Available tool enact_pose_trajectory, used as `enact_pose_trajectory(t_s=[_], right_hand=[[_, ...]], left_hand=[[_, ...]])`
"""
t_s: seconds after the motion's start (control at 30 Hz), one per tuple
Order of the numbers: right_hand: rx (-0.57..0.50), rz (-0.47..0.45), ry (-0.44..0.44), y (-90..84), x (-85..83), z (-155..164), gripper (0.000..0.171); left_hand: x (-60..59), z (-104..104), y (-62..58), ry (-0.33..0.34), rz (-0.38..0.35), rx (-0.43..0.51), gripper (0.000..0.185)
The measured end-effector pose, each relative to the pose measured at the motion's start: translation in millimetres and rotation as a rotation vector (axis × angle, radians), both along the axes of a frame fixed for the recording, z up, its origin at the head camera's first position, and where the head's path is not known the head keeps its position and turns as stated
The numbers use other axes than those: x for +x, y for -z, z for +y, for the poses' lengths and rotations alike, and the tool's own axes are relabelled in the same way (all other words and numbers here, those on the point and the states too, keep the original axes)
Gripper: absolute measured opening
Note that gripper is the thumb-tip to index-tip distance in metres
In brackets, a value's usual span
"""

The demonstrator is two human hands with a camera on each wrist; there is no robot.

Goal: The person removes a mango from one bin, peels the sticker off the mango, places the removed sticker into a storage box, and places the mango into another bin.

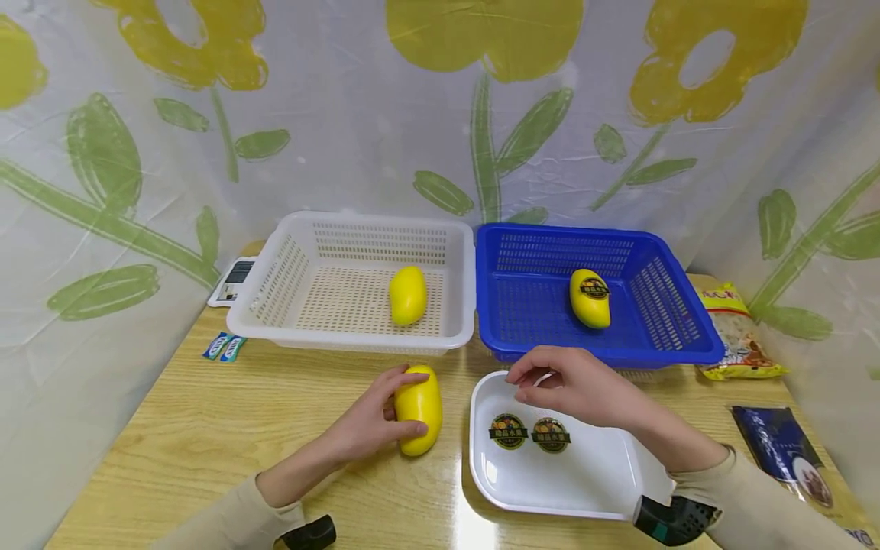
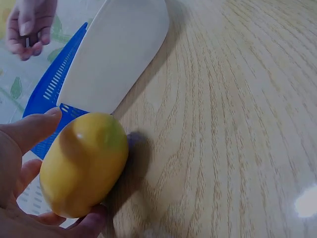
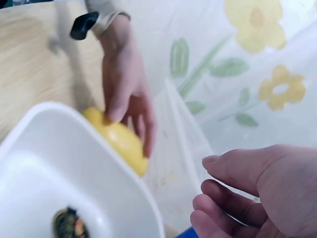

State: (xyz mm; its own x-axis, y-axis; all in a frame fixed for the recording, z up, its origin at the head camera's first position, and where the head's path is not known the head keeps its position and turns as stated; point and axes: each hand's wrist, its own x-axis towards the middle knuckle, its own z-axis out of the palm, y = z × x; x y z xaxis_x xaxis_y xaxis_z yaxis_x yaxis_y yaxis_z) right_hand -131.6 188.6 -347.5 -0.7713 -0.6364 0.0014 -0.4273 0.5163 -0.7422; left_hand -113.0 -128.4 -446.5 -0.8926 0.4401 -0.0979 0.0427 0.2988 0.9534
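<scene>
A yellow mango (image 1: pixel 419 411) lies on the wooden table, and my left hand (image 1: pixel 371 416) grips it from the left side, thumb and fingers spread around it. The left wrist view shows the mango (image 2: pixel 85 163) plain, with a greenish end and no sticker on the side facing the camera. My right hand (image 1: pixel 577 386) hovers over the back of a white tray (image 1: pixel 584 481), its fingers loosely bent with nothing held between them. Two round dark fruit stickers, one at left (image 1: pixel 509 432) and one at right (image 1: pixel 551 435), lie in the tray.
Behind stand a white basket (image 1: pixel 364 340) with a mango (image 1: pixel 409 296) and a blue basket (image 1: pixel 529 305) with a stickered mango (image 1: pixel 589 299). Two small wrapped packets (image 1: pixel 224 346) lie at left. A yellow snack bag (image 1: pixel 739 332) and a dark blue packet (image 1: pixel 780 447) lie at right.
</scene>
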Motion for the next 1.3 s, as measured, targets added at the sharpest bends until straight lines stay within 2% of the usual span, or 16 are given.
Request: enact_pose_trajectory(t_s=[0.1, 0.2, 0.3, 0.4, 0.5, 0.57, 0.63, 0.67, 0.73, 0.77, 0.9, 0.97, 1.07, 1.17, 1.3], right_hand=[[-0.008, 0.002, 0.001, -5.4, -2.6, -9, 0.015], [-0.023, -0.006, 0.002, -6.0, -4.7, -20, 0.017], [-0.037, -0.008, -0.002, -3.7, -6.4, -31, 0.02], [-0.063, -0.019, -0.016, -0.8, -7.9, -40, 0.023], [-0.079, -0.047, -0.023, 2.3, -9.3, -49, 0.026], [-0.081, -0.068, -0.025, 4.9, -10.6, -54, 0.027], [-0.08, -0.079, -0.025, 8.1, -11.9, -59, 0.029], [-0.08, -0.08, -0.029, 9.6, -12.8, -61, 0.03], [-0.085, -0.085, -0.035, 12.4, -14.6, -65, 0.031], [-0.088, -0.088, -0.036, 13.7, -15.7, -67, 0.032], [-0.093, -0.098, -0.037, 18.5, -20.1, -75, 0.033], [-0.088, -0.1, -0.039, 22.2, -22.7, -78, 0.033], [-0.076, -0.102, -0.053, 27.4, -25.3, -85, 0.032], [-0.057, -0.113, -0.077, 31.1, -25.8, -92, 0.032], [0.011, -0.11, -0.124, 35.9, -25.0, -101, 0.032]], left_hand=[[0.3, -3, -2.6, 0.025, 0.045, -0.032, 0.063], [0.0, -11, -13.6, 0.062, 0.166, -0.163, 0.057], [-1.4, -29, -38.3, 0.113, 0.289, -0.271, 0.048], [-5.8, -55, -68.5, 0.134, 0.397, -0.266, 0.038], [-14.7, -86, -92.4, 0.067, 0.54, -0.254, 0.035], [-23.1, -109, -102.1, -0.018, 0.631, -0.289, 0.036], [-32.5, -132, -106.2, -0.121, 0.672, -0.346, 0.037], [-37.4, -143, -106.4, -0.171, 0.661, -0.37, 0.037], [-46.4, -164, -102.3, -0.229, 0.607, -0.399, 0.039], [-50.6, -174, -99.3, -0.248, 0.557, -0.406, 0.041], [-61.8, -204, -78.1, -0.279, 0.32, -0.337, 0.052], [-64.9, -215, -66.3, -0.301, 0.217, -0.29, 0.053], [-67.9, -228, -50.5, -0.312, 0.109, -0.189, 0.048], [-70.8, -236, -38.6, -0.302, 0.036, -0.068, 0.041], [-73.0, -238, -30.6, -0.284, -0.019, 0.083, 0.037]])
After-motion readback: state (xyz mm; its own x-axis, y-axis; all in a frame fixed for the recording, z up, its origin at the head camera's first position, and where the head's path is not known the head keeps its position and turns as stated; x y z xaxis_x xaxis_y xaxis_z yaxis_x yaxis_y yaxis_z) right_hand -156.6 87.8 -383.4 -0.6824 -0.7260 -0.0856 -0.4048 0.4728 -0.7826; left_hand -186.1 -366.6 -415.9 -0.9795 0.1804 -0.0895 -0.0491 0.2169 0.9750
